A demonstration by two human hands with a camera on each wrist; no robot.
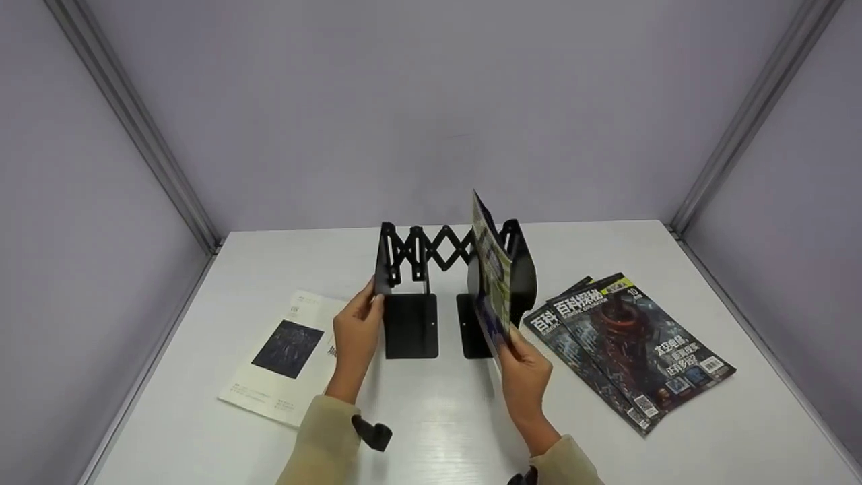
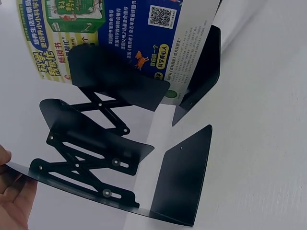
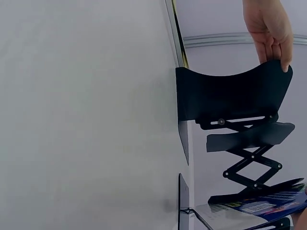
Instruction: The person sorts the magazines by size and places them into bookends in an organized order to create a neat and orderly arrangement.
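A black expandable bookend (image 1: 411, 330) with a scissor lattice stands near the back of the table. My left hand (image 1: 355, 333) pinches the edge of its left end plate (image 3: 230, 93) between thumb and fingers. In my right hand (image 1: 526, 374) is a thin, colourful book (image 1: 495, 269), gripped by its near edge. The book stands upright, slightly tilted, beside the right end plate (image 1: 522, 276). The left wrist view shows its blue and yellow cover (image 2: 129, 33) behind an inner divider (image 2: 115, 76). Only a little of the right hand (image 3: 301, 219) shows in the right wrist view.
Left of the bookend lies a white book (image 1: 269, 394) with a dark square picture, partly behind the left forearm. Two dark magazines (image 1: 626, 337) overlap at the right. Grey-white panels (image 1: 431, 114) enclose the white table (image 1: 431, 417) at the back and sides.
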